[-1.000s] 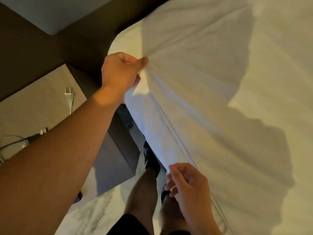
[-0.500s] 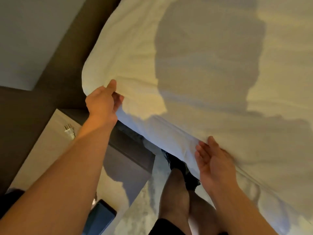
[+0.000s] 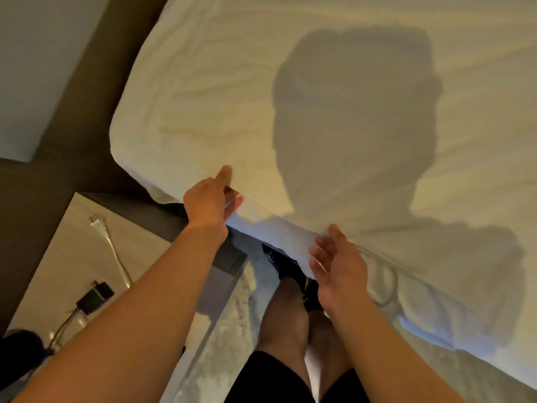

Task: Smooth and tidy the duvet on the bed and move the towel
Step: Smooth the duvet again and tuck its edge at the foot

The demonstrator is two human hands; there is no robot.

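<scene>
My left hand (image 3: 210,199) pinches the duvet (image 3: 232,91) edge at 9 o'clock; right hand (image 3: 338,267) spread wide, holding nothing. A one-sided tug would likely skew it, leaving wrinkles.

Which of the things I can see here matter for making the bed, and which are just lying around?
Part of the job:
- rumpled white fabric duvet
- left hand, pinching the duvet's edge
- right hand, open beside the edge

Just lying about:
- pale wooden bedside table
- white plug and cable
- small black charger

No towel is in view.
</scene>
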